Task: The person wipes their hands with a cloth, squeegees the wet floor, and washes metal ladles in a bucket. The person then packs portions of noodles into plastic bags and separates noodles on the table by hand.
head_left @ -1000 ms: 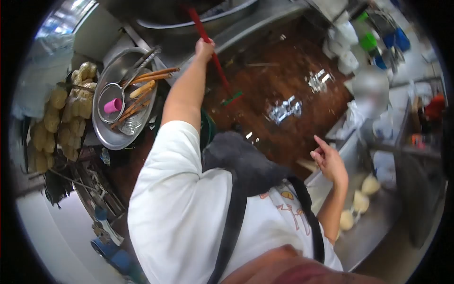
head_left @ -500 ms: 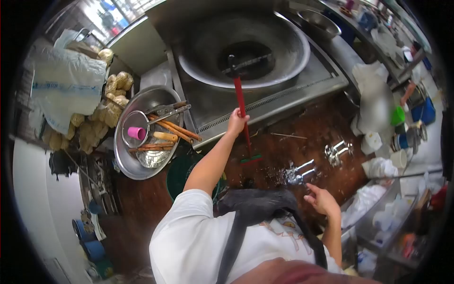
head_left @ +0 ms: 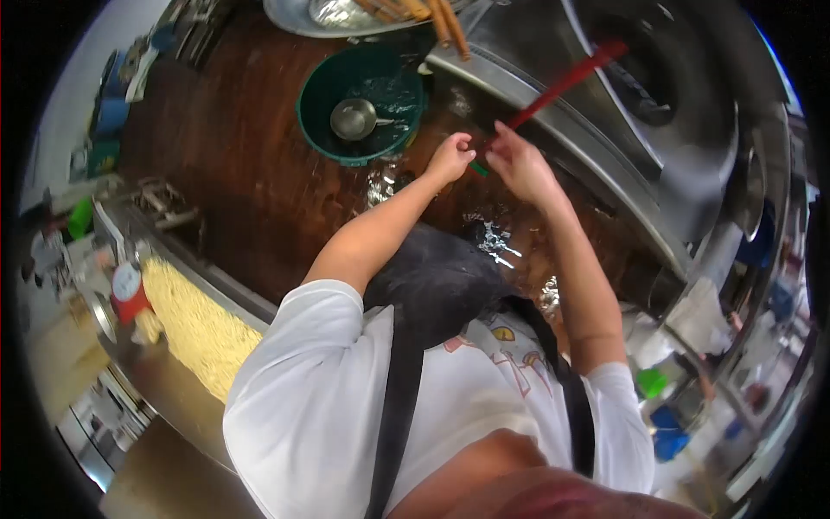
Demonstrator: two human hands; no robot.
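A long red handle [head_left: 571,76] slants from the wide metal wok [head_left: 605,65] down to my hands. My right hand [head_left: 523,169] is closed on the lower part of this handle. Close beside it, my left hand [head_left: 450,160] has its fingers curled at the handle's lower end; whether it grips the handle or something small is hidden. Between the two hands shows a small green piece [head_left: 479,168]. The handle's far end is blurred over the wok, so its kind of tool does not show.
A dark green tub [head_left: 309,112] stands on the wet brown floor with a metal ladle [head_left: 353,119] inside. At the top is a metal basin [head_left: 298,22] with wooden-handled tools [head_left: 450,26]. Yellow noodles [head_left: 194,324] cover a counter at left, near a red scale [head_left: 130,294].
My view has swung left and down, bringing the tub and noodles into sight. My right hand, open and apart before, is now on the red handle. My left hand has moved to its lower end.
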